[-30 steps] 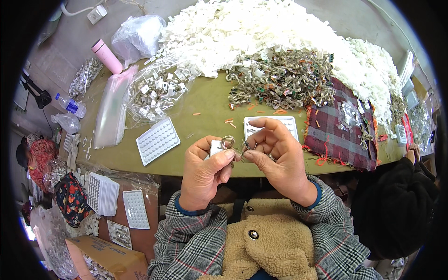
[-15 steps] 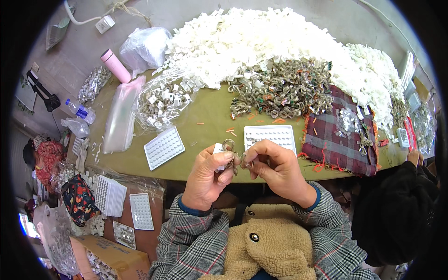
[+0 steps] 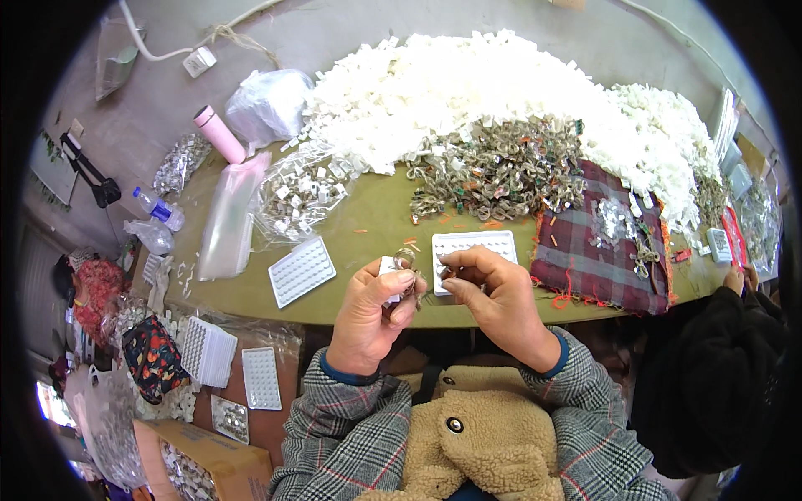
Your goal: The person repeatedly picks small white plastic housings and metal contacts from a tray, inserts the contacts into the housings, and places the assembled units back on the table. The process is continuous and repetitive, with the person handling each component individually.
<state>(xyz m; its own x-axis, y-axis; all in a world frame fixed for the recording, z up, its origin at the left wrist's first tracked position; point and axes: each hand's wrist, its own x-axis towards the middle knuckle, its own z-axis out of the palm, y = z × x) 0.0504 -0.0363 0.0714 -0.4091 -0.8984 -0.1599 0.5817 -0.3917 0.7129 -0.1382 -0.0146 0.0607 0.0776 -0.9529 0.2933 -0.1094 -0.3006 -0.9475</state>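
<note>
My left hand (image 3: 361,321) is closed round a small white plastic block (image 3: 388,269) and a brownish coiled wire (image 3: 404,257) that loops out above the thumb. To its right, my right hand (image 3: 505,305) hovers with thumb and fingers drawn together at the near edge of a white tray (image 3: 476,240). Something small and dark shows at its fingertips, too small to name. A gap lies between the two hands. The tray has rows of small round spots and is partly hidden by the right hand.
A heap of white plastic pieces (image 3: 476,83) spreads along the back, with tangled coiled wires (image 3: 501,167) before it. A second white tray (image 3: 302,272) lies left, near a clear bag of parts (image 3: 301,192). A plaid cloth (image 3: 585,259) and another person's sleeve (image 3: 710,326) are at right.
My right hand has parted from the coiled wire in my left hand and shifted slightly right, to the tray. The view has tilted a little, so the table things sit slightly differently.
</note>
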